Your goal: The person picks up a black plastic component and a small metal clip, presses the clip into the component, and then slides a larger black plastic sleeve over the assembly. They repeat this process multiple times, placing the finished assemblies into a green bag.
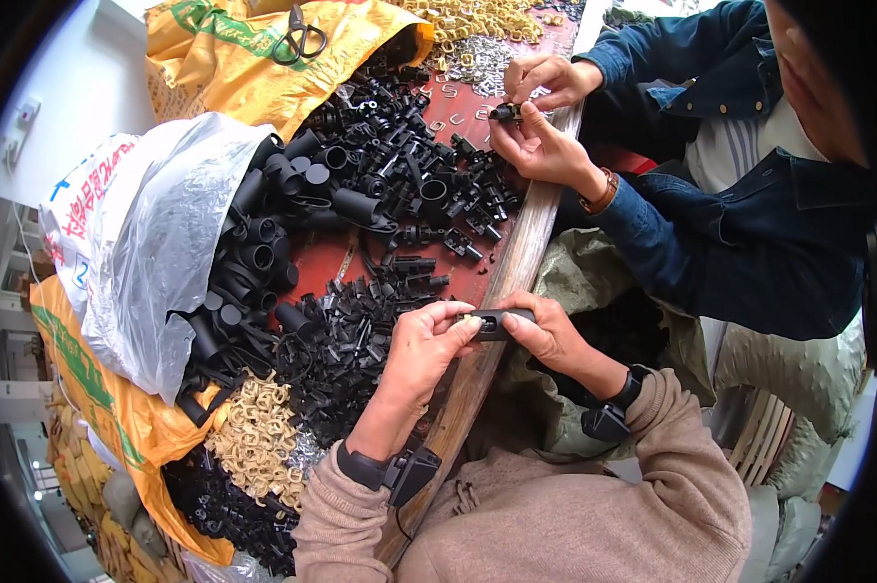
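Over the wooden table edge, both my hands hold a black plastic casing (495, 325) with an oblong slot in its side. My left hand (416, 355) pinches its left end, thumb beside the slot; a small pale-yellow bit shows at those fingertips. Around the casing's other end, my right hand (555, 338) is closed, the thumb pressing along the body. Left of my hands lies a heap of small black plastic clips (346, 340). Closer to me is a pile of cream-yellow rings (256, 437), with more small black parts (239, 515) beside it.
Black cylindrical tubes (263, 257) spill from a clear plastic bag (181, 223). Scissors (300, 41) lie on a yellow sack (234, 58). Across the wooden edge (511, 262), a co-worker's hands (545, 136) hold a small black part. An open sack (579, 277) stands beyond my right hand.
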A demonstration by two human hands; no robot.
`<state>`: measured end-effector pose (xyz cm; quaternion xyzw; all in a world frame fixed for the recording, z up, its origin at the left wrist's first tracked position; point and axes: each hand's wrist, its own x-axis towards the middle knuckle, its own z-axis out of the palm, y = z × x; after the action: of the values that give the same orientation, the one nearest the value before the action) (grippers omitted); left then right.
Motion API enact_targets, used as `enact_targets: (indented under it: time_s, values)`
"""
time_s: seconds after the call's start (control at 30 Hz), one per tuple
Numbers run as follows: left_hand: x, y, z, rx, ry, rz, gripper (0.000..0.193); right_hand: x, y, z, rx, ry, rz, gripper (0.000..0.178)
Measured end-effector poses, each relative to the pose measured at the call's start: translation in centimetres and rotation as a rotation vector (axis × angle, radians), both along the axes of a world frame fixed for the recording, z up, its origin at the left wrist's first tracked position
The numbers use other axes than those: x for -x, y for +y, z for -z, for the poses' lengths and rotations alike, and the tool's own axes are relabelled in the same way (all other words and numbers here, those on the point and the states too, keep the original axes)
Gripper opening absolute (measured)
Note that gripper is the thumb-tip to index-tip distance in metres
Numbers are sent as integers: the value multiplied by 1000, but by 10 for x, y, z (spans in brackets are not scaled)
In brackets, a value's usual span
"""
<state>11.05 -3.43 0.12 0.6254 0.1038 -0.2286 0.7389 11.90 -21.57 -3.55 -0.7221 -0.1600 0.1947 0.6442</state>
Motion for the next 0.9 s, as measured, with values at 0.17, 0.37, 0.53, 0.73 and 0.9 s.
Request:
enact_targets:
  time_s: [0.17, 0.37, 0.53, 0.73, 0.9]
  values:
    - [2, 2, 3, -22, -27, -26, 32, 11, 13, 7, -89, -16, 123, 35]
    - [5, 2, 16, 80, -100, -118, 49, 7, 16, 6, -29, -435, 123, 49]
    - [8, 5, 14, 171, -126, -84, 67, -8, 10, -13, -138, -522, -152, 71]
    - [13, -1, 3, 176, -63, -117, 74, -12, 14, -20, -191, -506, -359, 77]
    - [15, 2, 9, 199, -13, -73, 82, -8, 15, -25, -215, -394, -303, 69]
